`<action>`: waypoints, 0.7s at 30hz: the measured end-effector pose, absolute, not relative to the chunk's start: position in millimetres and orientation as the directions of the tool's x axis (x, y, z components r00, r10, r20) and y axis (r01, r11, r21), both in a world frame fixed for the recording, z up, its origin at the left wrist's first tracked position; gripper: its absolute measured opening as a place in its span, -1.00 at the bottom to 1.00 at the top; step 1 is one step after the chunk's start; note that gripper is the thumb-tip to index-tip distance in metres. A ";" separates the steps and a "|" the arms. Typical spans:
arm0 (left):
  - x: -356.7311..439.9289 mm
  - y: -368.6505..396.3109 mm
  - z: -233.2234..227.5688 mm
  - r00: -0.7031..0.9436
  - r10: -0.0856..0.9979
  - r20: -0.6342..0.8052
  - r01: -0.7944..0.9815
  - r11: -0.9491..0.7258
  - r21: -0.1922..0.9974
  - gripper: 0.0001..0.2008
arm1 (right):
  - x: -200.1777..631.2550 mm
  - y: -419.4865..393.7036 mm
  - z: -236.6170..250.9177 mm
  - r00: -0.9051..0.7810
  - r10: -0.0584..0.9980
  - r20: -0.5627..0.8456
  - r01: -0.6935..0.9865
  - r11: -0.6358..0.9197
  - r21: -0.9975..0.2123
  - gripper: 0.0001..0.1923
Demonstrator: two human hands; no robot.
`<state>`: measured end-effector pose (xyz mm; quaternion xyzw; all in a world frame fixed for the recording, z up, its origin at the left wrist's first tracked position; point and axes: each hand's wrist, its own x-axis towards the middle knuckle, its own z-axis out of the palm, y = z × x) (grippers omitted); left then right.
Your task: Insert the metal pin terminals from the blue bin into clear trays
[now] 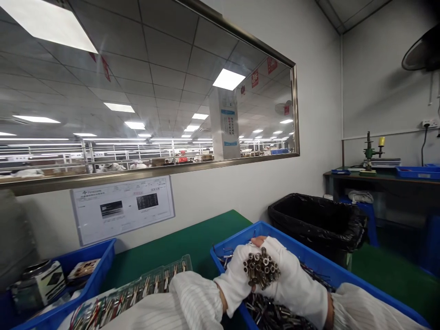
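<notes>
Both my hands wear white gloves that leave the fingertips bare. My left hand (235,275) and my right hand (294,279) close from either side around a bundle of thin metal tubes (261,268), whose round open ends face me. The bundle is held above a blue bin (319,260). Many dark, thin loose pieces (271,311) lie in that bin below my hands. To the left, a clear plastic tray (187,262) carries a row of slim metal-tipped parts with coloured wires (137,293), partly covered by my left sleeve.
A blue bin (110,252) at far left holds a jar (37,279) and small items. The green table (206,231) meets the wall, where a printed sheet (123,208) hangs. Beyond the right bin stands a black-lined trash bin (316,220). A side bench (385,178) carries a green hand press (369,153).
</notes>
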<state>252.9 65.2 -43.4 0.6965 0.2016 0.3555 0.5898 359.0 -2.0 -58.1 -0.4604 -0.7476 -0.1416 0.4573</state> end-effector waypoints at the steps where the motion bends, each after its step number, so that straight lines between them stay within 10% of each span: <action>1: 253.2 63.5 -40.3 0.663 0.699 0.267 -0.138 -0.237 0.962 -0.87 | 359.2 -1.7 -57.6 -0.157 0.572 0.805 0.811 0.539 -0.226 -0.26; 15: 251.5 63.8 -32.3 0.688 0.656 0.309 0.023 -0.446 0.895 -0.85 | 367.0 12.0 -70.7 -0.177 0.566 0.805 0.810 0.548 -0.207 -0.33; 21: 257.3 69.3 -43.9 0.598 0.770 0.222 0.064 -0.321 0.945 -0.80 | 360.1 12.4 -73.7 -0.061 0.663 0.746 0.665 0.584 -0.465 -0.32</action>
